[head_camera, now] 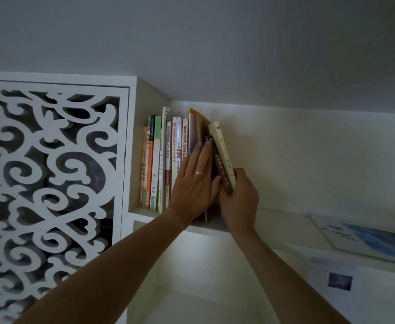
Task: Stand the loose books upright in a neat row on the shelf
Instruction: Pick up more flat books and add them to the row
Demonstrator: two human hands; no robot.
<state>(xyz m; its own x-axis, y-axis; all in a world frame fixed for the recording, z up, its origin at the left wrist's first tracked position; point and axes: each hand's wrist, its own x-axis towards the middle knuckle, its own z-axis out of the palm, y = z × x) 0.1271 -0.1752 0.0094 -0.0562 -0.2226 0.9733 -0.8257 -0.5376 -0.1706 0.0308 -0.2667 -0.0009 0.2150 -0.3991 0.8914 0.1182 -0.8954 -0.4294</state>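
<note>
**Open shelf to the right, crowding at the left**

A row of upright books (166, 160) is filling the left end of the shelf (285, 220), hard against the side wall. The left hand (195, 181) is lying flat against the row's right end, and the right hand (238, 195) is gripping a tilted cream book (223, 155) just beside it, leaving only a narrow dark gap between them. Rightward the shelf board is lying bare as far as a flat blue-and-white book (364, 237). The carved lattice panel (51, 183) is closing off the left.
</note>
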